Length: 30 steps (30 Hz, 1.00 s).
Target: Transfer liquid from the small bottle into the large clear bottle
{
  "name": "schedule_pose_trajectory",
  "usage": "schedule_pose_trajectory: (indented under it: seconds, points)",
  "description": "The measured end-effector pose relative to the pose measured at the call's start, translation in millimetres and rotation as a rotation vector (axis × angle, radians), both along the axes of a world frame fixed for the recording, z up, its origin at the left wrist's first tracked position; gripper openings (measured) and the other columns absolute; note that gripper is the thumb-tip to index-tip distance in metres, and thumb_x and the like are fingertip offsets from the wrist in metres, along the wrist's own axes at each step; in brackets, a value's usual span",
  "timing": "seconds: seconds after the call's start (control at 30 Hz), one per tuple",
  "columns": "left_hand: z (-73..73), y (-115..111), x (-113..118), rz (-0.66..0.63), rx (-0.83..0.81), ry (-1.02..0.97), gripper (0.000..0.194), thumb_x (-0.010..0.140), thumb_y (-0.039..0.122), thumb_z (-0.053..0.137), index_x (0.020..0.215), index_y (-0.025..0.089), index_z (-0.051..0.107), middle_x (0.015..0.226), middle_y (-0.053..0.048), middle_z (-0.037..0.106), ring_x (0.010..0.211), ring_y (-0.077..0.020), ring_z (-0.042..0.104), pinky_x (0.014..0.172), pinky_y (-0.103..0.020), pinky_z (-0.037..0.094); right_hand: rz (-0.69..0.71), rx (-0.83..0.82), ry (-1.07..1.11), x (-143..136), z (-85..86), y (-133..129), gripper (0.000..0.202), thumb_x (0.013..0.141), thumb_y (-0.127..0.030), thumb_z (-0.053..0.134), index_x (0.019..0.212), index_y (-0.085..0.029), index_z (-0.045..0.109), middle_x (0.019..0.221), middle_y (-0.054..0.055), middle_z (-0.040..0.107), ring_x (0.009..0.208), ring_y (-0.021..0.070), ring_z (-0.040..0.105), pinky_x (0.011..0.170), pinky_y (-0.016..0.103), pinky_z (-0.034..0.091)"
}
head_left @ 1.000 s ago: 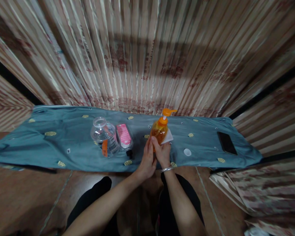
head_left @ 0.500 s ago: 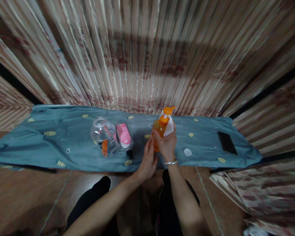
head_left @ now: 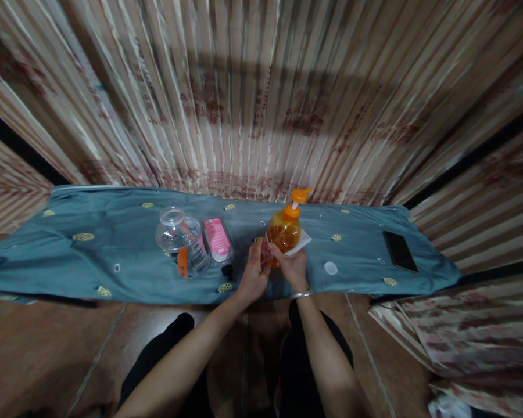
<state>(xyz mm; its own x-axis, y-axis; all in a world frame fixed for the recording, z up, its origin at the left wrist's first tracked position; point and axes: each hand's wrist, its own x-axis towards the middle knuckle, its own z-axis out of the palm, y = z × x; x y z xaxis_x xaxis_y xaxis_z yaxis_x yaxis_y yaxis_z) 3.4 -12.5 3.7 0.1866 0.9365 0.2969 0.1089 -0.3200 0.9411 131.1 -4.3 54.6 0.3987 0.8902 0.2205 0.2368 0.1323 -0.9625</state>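
An orange pump bottle (head_left: 285, 229) with amber liquid stands tilted slightly at the middle of the cloth-covered table, its orange pump head at the top. My left hand (head_left: 256, 273) is closed against the bottle's lower left side. My right hand (head_left: 293, 270), with a bangle at the wrist, holds the lower right side, thumb across the front. A white tissue (head_left: 302, 241) sticks out between the right hand and the bottle. The bottle's base is mostly hidden by the hands.
Left of the bottle are a clear plastic jar (head_left: 183, 244) with an orange label, a pink package (head_left: 218, 239) and a small black object (head_left: 227, 271). To the right lie a white disc (head_left: 330, 268) and a black phone (head_left: 400, 251). Curtains hang behind the table.
My right hand has slid down the bottle with the white tissue, from near the neck to the lower body. My left hand stays low, its fingers now nearer the right thumb.
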Motion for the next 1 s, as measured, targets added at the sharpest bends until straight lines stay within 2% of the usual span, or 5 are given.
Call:
schedule_pose_trajectory:
  seconds: [0.37,0.53,0.73,0.83,1.0]
  points:
    - [11.3,19,2,0.015,-0.057,-0.013,0.072,0.092,0.041,0.068,0.158,0.028,0.040,0.157,-0.014,0.048,0.148,-0.0337,0.044,0.120,-0.056,0.043,0.055,0.235,-0.303,6,71.9,7,0.067,0.089,-0.053,0.067,0.145,-0.018,0.056,0.130,0.017,0.073,0.120,0.0328,0.070,0.106,0.050,0.055]
    - [20.1,31,-5,-0.009,-0.063,-0.016,0.078,0.086,0.042,0.076,0.155,0.027,0.043,0.156,-0.014,0.051,0.149,-0.0327,0.046,0.123,-0.054,0.039,0.018,0.290,-0.386,-3,40.2,-2,0.077,0.096,-0.051,0.057,0.160,-0.014,0.036,0.163,0.023,0.045,0.154,0.0333,0.041,0.125,0.057,0.035]
    - [24.1,38,-1,-0.056,-0.071,-0.062,0.081,0.082,0.035,0.077,0.153,0.027,0.041,0.155,-0.012,0.054,0.143,-0.0296,0.054,0.117,-0.048,0.048,0.094,0.086,-0.112,-1,-11.1,-17,0.062,0.098,-0.064,0.049,0.136,-0.017,0.064,0.136,0.019,0.071,0.133,0.0334,0.064,0.115,0.053,0.049]
    - [26.9,40,0,-0.008,-0.071,-0.054,0.088,0.074,0.034,0.085,0.152,0.025,0.045,0.148,-0.014,0.056,0.140,-0.0325,0.054,0.116,-0.051,0.047,0.152,0.070,-0.053,3,-5.7,-20,0.059,0.093,-0.067,0.056,0.126,-0.020,0.071,0.125,0.016,0.076,0.125,0.0338,0.068,0.111,0.053,0.052]
    - [31.8,38,0,0.082,-0.060,-0.017,0.086,0.062,0.036,0.095,0.139,0.023,0.059,0.127,-0.011,0.061,0.132,-0.0343,0.055,0.117,-0.055,0.044,0.126,0.197,-0.072,6,44.5,-14,0.065,0.091,-0.064,0.065,0.138,-0.019,0.065,0.133,0.014,0.073,0.129,0.0317,0.065,0.115,0.050,0.048]
